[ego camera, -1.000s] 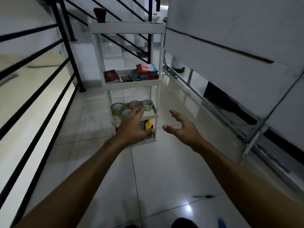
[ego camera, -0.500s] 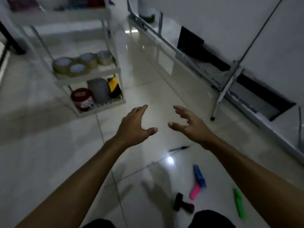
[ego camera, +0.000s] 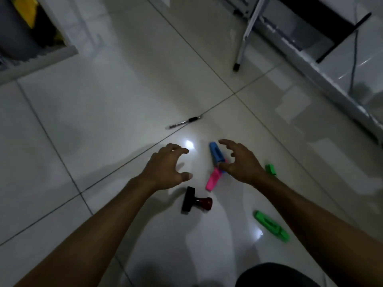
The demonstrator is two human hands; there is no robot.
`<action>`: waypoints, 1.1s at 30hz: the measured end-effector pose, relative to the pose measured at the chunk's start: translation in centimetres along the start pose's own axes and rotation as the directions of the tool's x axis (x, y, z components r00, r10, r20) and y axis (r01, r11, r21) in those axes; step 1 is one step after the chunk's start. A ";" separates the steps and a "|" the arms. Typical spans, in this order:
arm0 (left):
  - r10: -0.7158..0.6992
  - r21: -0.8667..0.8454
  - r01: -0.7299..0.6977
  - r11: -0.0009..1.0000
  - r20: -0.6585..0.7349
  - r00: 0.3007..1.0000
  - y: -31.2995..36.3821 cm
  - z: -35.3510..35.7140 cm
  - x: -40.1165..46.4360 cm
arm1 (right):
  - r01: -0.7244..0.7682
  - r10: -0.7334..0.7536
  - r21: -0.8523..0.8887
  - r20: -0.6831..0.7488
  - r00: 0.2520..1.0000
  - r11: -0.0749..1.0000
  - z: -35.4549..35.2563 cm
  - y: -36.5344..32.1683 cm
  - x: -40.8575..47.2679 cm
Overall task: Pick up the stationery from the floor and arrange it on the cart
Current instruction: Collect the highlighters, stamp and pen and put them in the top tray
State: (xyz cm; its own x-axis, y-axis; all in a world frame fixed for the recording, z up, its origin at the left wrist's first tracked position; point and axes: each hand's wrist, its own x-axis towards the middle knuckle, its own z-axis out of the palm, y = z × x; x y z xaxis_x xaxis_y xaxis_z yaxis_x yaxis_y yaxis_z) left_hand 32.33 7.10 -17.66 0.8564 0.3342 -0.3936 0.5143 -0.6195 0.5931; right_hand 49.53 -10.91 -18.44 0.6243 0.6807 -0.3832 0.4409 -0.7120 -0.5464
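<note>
Two hands empty, R hand [ego camera: 241,162] over blue highlighter [ego camera: 215,152], pen [ego camera: 183,122] beyond

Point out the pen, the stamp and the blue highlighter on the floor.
pen [ego camera: 184,122]: head view, middle of its barrel.
stamp [ego camera: 196,201]: head view, neck between black base and red knob.
blue highlighter [ego camera: 216,152]: head view, upper body, beside the right hand's fingers.

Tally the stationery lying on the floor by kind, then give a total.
Highlighters: 4 — blue, pink, green, and another green partly hidden behind the right hand.
Pens: 1
Stamps: 1
Total: 6
</note>
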 end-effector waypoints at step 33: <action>0.101 0.449 -0.164 0.878 0.161 0.982 8.0 9.6 4.8 | -0.195 0.220 -0.248 0.077 0.972 0.949 -1.6 12.5 -11.8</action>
State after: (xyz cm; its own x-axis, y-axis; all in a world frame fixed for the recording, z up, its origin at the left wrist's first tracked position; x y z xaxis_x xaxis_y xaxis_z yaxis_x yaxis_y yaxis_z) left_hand 40.12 -3.07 -21.59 0.8852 0.1513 -0.4400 0.2910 -0.9178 0.2699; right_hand 48.71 -28.12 -19.55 0.6545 0.5182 -0.5505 0.4565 -0.8513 -0.2586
